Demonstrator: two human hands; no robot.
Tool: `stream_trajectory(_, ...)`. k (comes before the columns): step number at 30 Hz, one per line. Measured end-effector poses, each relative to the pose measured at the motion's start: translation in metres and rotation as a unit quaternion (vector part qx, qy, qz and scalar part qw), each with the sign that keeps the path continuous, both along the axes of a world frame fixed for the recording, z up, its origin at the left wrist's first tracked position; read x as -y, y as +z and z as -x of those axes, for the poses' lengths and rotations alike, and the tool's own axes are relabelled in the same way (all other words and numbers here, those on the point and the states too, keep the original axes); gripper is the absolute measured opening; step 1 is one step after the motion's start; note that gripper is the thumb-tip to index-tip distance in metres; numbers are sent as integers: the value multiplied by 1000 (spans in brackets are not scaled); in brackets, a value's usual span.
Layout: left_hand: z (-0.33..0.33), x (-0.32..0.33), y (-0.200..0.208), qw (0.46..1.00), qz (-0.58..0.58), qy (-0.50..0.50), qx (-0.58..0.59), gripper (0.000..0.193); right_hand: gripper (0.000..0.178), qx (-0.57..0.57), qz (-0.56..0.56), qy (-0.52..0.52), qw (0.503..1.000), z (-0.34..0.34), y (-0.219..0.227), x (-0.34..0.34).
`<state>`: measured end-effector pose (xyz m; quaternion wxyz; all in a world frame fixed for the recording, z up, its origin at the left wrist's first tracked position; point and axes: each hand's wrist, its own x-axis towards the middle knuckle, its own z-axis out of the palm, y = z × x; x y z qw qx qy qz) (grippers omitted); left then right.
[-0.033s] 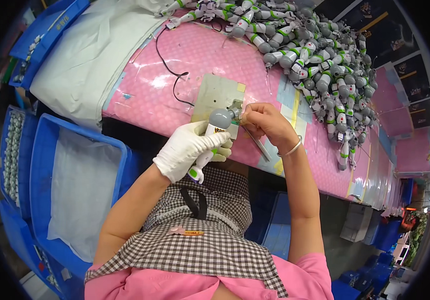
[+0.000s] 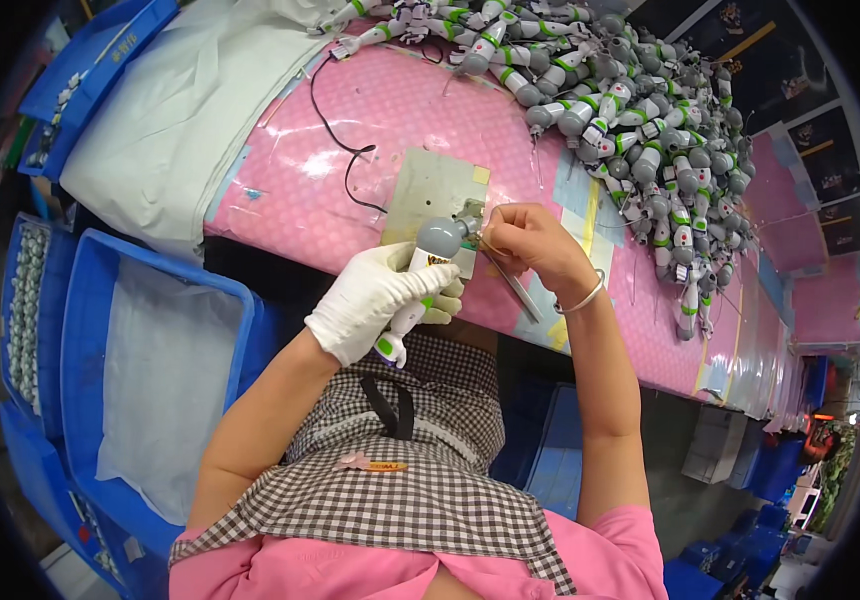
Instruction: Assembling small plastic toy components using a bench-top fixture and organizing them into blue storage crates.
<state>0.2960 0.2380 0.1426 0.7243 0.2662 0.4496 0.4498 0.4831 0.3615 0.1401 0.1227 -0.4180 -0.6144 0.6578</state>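
My left hand [image 2: 362, 302], in a white glove, is closed around a toy figure's arm [image 2: 441, 238]. The arm is white with green bands, and its round grey shoulder end points up and away from me. That end sits against a small metal fixture [image 2: 471, 212] on a flat metal plate [image 2: 422, 185] at the table's near edge. My bare right hand [image 2: 530, 242] is pinched closed just right of the grey end. What lies between its fingertips is too small to make out. A slim metal bar [image 2: 516, 290] lies just below that hand.
A large heap of similar toy arms [image 2: 640, 140] covers the far right of the pink table [image 2: 290, 150]. A black cord [image 2: 345, 165] runs to the plate. White sheeting [image 2: 160, 120] drapes the left end. Blue bins [image 2: 80, 380] stand at my left, one lined with white plastic.
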Motion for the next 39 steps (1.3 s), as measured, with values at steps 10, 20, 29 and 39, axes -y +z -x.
stream_trajectory(10, 1, 0, 0, 1000, 5, -12, -25, 33, 18, 0, 5, 31, 1000, -1, -4, -9)
stream_trajectory(20, 1, -2, 3, 1000, 17, -7, -22, 31, 17, -29, 45, 52, 997, -2, -10, -18)
stream_trajectory(29, 0, 1, -1, 995, 25, 36, 87, 30, 17, -83, 24, -74, 994, -3, -18, 2)
stream_trajectory(39, 5, -23, 26, 998, 6, -22, -53, 36, 15, -67, -36, -63, 995, -3, -20, 1)
